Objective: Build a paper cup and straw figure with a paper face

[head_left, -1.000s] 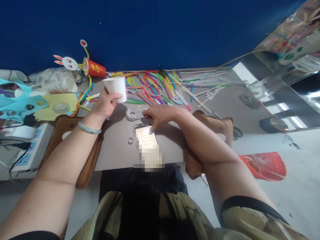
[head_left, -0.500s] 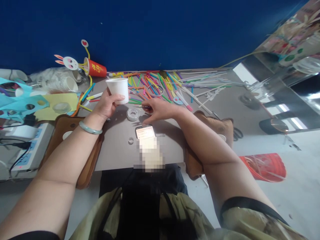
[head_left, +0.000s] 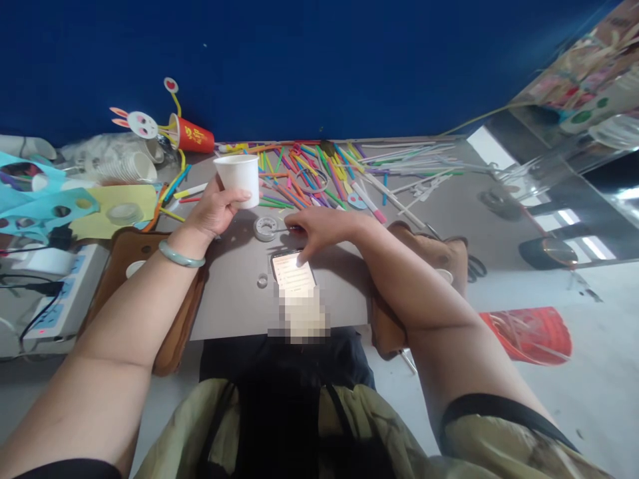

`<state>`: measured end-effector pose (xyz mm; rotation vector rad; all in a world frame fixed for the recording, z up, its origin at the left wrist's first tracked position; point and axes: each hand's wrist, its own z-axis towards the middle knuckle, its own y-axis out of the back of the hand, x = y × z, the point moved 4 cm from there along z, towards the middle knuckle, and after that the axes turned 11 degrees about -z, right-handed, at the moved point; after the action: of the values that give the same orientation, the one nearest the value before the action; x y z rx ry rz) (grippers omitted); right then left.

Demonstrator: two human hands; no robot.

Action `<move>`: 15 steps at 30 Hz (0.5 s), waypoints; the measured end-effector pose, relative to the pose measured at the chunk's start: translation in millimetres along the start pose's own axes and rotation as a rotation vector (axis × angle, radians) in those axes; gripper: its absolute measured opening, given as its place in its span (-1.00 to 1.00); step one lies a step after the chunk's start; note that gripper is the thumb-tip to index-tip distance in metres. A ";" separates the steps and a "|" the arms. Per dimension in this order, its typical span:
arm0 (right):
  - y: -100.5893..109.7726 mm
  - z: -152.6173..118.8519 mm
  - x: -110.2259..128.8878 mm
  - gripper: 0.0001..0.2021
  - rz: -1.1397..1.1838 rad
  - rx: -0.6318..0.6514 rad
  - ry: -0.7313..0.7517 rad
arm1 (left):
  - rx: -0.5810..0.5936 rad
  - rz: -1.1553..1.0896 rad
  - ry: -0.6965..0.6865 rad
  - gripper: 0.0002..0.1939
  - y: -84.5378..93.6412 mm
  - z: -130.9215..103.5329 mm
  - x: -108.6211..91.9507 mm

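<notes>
A plain white paper cup (head_left: 242, 179) is gripped upright in my left hand (head_left: 218, 206), thumb across its side. My right hand (head_left: 322, 229) is curled above the table, fingers around a small thin pointed tool (head_left: 283, 231), dark and reddish near the fingers; its kind is mostly hidden. My right thumb reaches down onto the lit screen of a phone (head_left: 295, 274), whose lower part is blurred out. A clear roll of tape (head_left: 265, 229) lies just left of the tool's tip. Nearer me sits a small clear ring (head_left: 262, 281).
Colored markers and sticks (head_left: 304, 173) lie scattered along the blue wall. A red paper cup (head_left: 194, 135) with a bunny figure rests back left, before stacked white cups (head_left: 132, 166). A power strip (head_left: 70, 293) lies left, a red basket (head_left: 532, 334) right. Brown pads (head_left: 124, 266) flank the table.
My right hand has come down and toward me, and its thumb now meets the phone screen. The pointed tool has dropped nearer the tape roll. My left hand stays with the cup.
</notes>
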<state>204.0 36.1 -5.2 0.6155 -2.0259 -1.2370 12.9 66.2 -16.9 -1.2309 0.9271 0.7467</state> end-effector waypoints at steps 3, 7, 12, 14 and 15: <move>-3.1 -0.6 0.9 -0.47 -0.071 0.065 -0.010 | 0.004 0.032 0.002 -0.46 -0.2 -0.2 -0.3; -2.6 -1.1 -0.1 -0.49 -0.077 0.064 -0.026 | -0.003 0.021 0.000 -0.46 1.5 0.4 1.0; -2.7 -0.6 1.8 -0.49 -0.088 0.065 -0.018 | 0.009 0.004 -0.017 -0.48 2.0 1.5 1.3; -4.5 0.4 2.6 -0.48 -0.101 0.070 -0.019 | 0.006 -0.005 -0.015 -0.48 1.9 1.6 1.0; -5.5 1.0 2.7 -0.48 -0.106 0.069 -0.019 | 0.003 -0.010 -0.013 -0.47 1.9 1.6 0.9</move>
<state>201.7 32.4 -9.6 0.7555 -2.0825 -1.2422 12.0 68.1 -18.4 -1.2256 0.9105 0.7440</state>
